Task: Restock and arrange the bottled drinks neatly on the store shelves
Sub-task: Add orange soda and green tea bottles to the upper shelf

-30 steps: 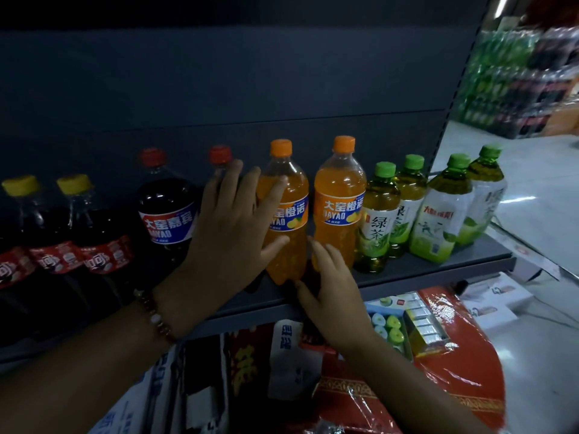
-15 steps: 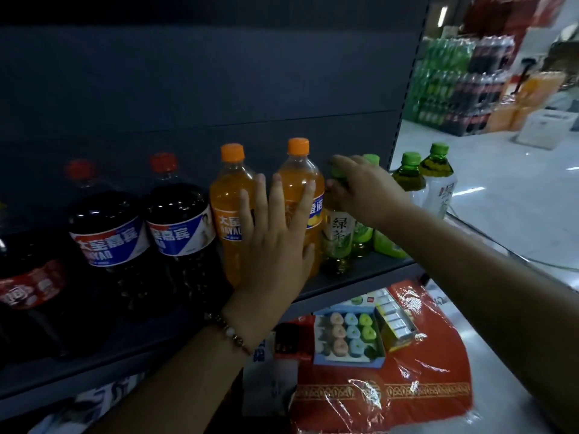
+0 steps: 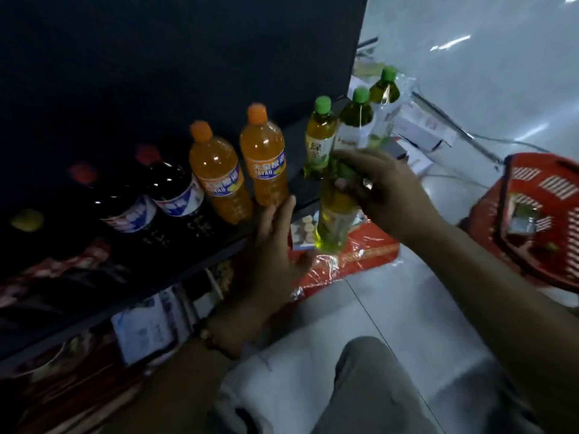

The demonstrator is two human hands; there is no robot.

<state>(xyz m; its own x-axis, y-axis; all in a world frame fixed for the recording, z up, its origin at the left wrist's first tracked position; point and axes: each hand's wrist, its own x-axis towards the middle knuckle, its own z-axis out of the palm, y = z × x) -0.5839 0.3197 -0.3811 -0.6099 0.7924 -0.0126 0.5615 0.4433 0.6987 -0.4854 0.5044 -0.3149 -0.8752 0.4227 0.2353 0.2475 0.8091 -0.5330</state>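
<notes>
Since the earlier frame the right hand [image 3: 385,189] has come off the shelf row and now holds a green-capped clear plastic bottle of yellow-green tea [image 3: 335,214] in the air, in front of and below the front edge of the dark metal shelf [image 3: 175,264]. Fingers are curled round the bottle's neck and cap; bottle hangs roughly upright, base downward, touching nothing else.

Left hand [image 3: 275,245] has left the orange bottles. It sits just off the shelf's front edge, fingers straight and relaxed, holding nothing, palm turned toward the held bottle. Beaded bracelet [image 3: 210,336] on that wrist.

On the shelf: two orange-capped plastic bottles of orange soda [image 3: 238,180] stand side by side near the front edge. Left of them, two red-capped dark cola bottles [image 3: 150,198] with blue and white labels, blurred. Toward the shelf's right end, three green-capped tea bottles [image 3: 347,123] stand in a line running back.

Red plastic shopping basket [image 3: 539,214] on the pale floor at right.
</notes>
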